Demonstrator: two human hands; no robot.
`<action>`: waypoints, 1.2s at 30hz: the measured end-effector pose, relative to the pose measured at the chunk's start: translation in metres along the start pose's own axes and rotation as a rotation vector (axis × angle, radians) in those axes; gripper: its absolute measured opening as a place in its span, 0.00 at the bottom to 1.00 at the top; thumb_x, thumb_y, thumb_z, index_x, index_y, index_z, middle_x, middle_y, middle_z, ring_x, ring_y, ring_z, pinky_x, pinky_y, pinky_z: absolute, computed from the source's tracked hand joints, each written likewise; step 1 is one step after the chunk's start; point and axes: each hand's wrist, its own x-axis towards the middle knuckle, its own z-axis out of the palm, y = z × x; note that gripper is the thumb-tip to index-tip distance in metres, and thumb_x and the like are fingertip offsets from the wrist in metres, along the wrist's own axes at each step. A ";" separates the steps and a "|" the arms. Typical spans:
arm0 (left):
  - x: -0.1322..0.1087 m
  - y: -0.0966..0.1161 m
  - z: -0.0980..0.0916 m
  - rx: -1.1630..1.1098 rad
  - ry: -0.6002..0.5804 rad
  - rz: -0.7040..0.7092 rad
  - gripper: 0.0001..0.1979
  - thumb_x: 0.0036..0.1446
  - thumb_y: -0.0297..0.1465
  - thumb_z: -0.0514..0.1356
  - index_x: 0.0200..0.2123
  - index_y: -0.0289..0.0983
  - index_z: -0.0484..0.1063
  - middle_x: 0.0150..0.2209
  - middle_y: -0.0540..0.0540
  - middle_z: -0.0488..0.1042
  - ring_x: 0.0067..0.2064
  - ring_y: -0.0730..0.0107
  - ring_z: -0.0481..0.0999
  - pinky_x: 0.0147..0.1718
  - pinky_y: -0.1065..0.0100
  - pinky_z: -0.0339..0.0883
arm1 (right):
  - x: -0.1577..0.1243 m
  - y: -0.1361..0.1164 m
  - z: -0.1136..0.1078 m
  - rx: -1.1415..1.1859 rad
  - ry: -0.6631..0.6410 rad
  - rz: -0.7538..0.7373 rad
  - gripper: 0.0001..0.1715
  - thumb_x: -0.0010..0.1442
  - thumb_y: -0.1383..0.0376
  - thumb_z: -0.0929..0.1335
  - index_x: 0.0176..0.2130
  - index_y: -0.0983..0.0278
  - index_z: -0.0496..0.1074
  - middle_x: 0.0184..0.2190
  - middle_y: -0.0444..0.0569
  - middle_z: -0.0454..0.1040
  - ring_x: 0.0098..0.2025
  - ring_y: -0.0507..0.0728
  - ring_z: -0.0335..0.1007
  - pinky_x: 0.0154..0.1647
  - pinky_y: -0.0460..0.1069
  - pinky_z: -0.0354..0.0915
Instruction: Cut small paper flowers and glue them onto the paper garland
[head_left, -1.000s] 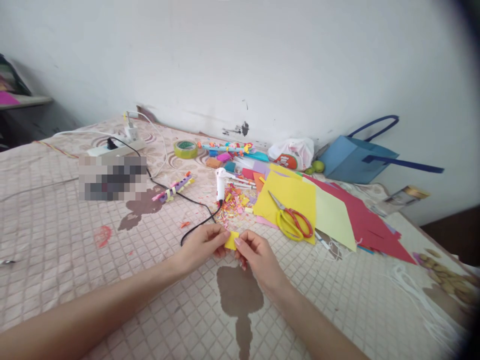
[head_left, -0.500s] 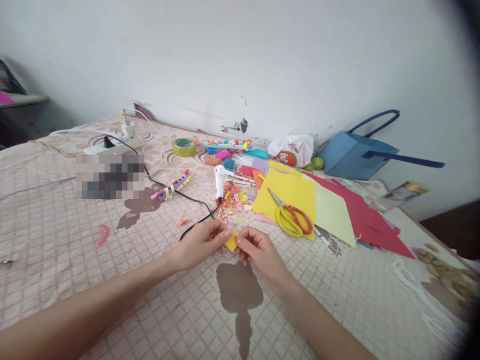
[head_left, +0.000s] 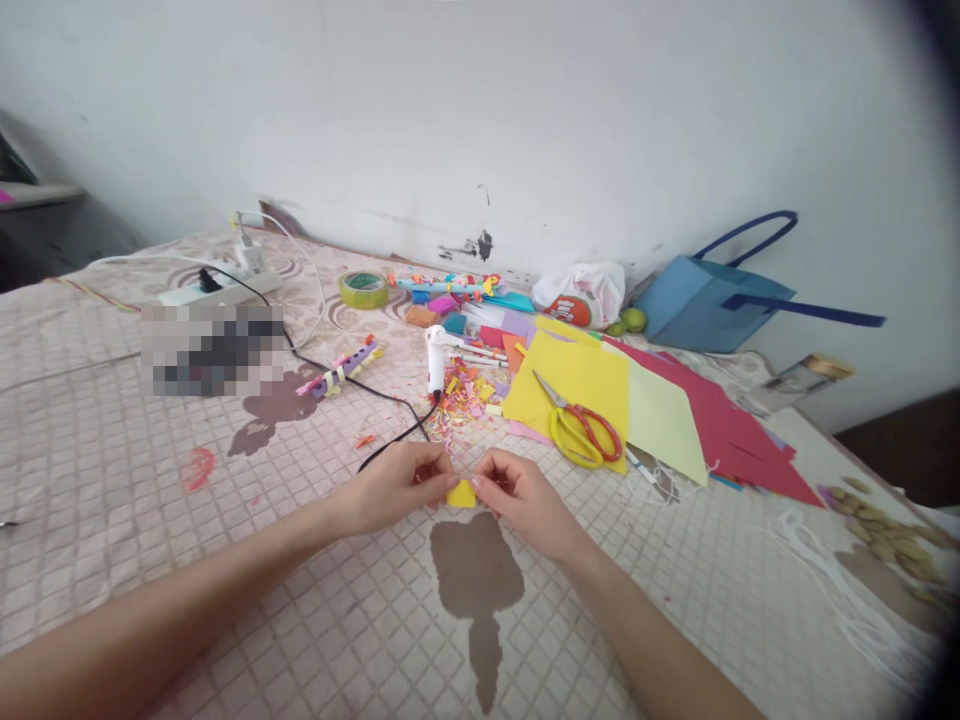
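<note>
A small yellow piece of craft foam or paper (head_left: 462,494) is pinched between both my hands, above the table. My left hand (head_left: 397,487) grips its left side with thumb and fingers. On its right side, my right hand (head_left: 520,500) holds it the same way. Just beyond my hands stands a white glue gun (head_left: 436,362) with a black cord. Colourful scraps (head_left: 471,392) lie beside it. Yellow-and-red-handled scissors (head_left: 581,428) rest on a yellow sheet (head_left: 547,375) to the right.
A decorated purple strip (head_left: 341,370) lies left of the glue gun, across its cord. Behind are a tape roll (head_left: 364,291), a power strip (head_left: 217,287), and a plastic bag (head_left: 581,293). Red sheets (head_left: 720,425), white string (head_left: 832,590) and a blue bag (head_left: 712,303) are at the right.
The yellow piece has turned from a tilted position to hang roughly square below my fingertips. My hands stay close together on it, and the view has shifted slightly.
</note>
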 end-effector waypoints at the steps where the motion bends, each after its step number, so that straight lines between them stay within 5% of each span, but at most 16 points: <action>1: 0.000 0.001 0.000 0.002 0.014 0.003 0.14 0.54 0.40 0.55 0.26 0.35 0.68 0.22 0.51 0.68 0.24 0.75 0.66 0.22 0.75 0.56 | 0.000 0.000 0.001 -0.001 0.007 0.001 0.11 0.58 0.61 0.64 0.26 0.64 0.65 0.21 0.40 0.61 0.23 0.49 0.56 0.22 0.44 0.53; 8: 0.003 0.000 0.000 -0.090 0.105 -0.051 0.17 0.55 0.43 0.52 0.25 0.35 0.65 0.21 0.53 0.64 0.22 0.76 0.63 0.20 0.75 0.56 | 0.001 0.001 0.007 0.085 0.143 -0.006 0.13 0.57 0.59 0.65 0.26 0.63 0.64 0.21 0.40 0.61 0.23 0.49 0.56 0.23 0.44 0.54; 13: 0.005 -0.001 0.000 -0.347 -0.043 -0.085 0.15 0.52 0.43 0.57 0.33 0.35 0.66 0.30 0.49 0.71 0.29 0.74 0.69 0.26 0.74 0.62 | 0.000 0.004 0.018 0.188 0.224 -0.015 0.13 0.58 0.57 0.65 0.27 0.63 0.64 0.22 0.41 0.62 0.23 0.49 0.58 0.23 0.44 0.57; 16: 0.005 -0.003 0.000 -0.379 -0.004 -0.163 0.15 0.49 0.41 0.60 0.30 0.34 0.66 0.27 0.49 0.73 0.26 0.75 0.69 0.25 0.74 0.61 | 0.002 0.003 0.014 0.151 0.194 -0.032 0.14 0.59 0.56 0.63 0.28 0.63 0.65 0.23 0.42 0.65 0.24 0.50 0.60 0.23 0.45 0.59; 19: 0.007 -0.005 -0.003 -0.417 0.049 -0.176 0.14 0.50 0.40 0.60 0.29 0.34 0.65 0.25 0.49 0.74 0.24 0.76 0.69 0.24 0.75 0.59 | 0.007 0.005 -0.014 -0.103 0.325 -0.086 0.15 0.61 0.56 0.61 0.29 0.63 0.66 0.25 0.45 0.68 0.26 0.52 0.63 0.27 0.47 0.61; 23: 0.009 -0.004 -0.006 -0.473 0.064 -0.159 0.14 0.49 0.39 0.61 0.28 0.34 0.65 0.24 0.50 0.73 0.24 0.77 0.70 0.25 0.73 0.62 | 0.013 0.025 -0.076 -0.754 0.603 -0.100 0.06 0.56 0.62 0.65 0.33 0.63 0.65 0.32 0.50 0.69 0.35 0.58 0.65 0.39 0.52 0.61; 26: 0.009 -0.002 -0.006 -0.472 0.081 -0.149 0.13 0.48 0.39 0.62 0.27 0.34 0.65 0.23 0.52 0.71 0.23 0.78 0.68 0.24 0.74 0.61 | 0.014 0.046 -0.112 -1.074 0.605 0.031 0.10 0.52 0.63 0.67 0.35 0.64 0.64 0.34 0.54 0.67 0.40 0.63 0.63 0.43 0.55 0.59; 30: 0.009 -0.002 -0.007 -0.461 0.089 -0.143 0.13 0.49 0.38 0.61 0.26 0.34 0.66 0.20 0.54 0.67 0.22 0.80 0.65 0.23 0.75 0.59 | 0.012 0.064 -0.128 -1.097 0.547 0.152 0.14 0.53 0.60 0.67 0.38 0.64 0.63 0.35 0.54 0.67 0.37 0.62 0.66 0.38 0.53 0.61; 36: 0.009 -0.002 -0.012 -0.537 0.079 -0.164 0.11 0.49 0.37 0.62 0.27 0.34 0.67 0.24 0.52 0.70 0.26 0.78 0.68 0.28 0.74 0.62 | 0.012 0.070 -0.124 -0.950 0.594 0.122 0.17 0.51 0.61 0.67 0.41 0.65 0.63 0.35 0.56 0.68 0.36 0.64 0.67 0.35 0.54 0.61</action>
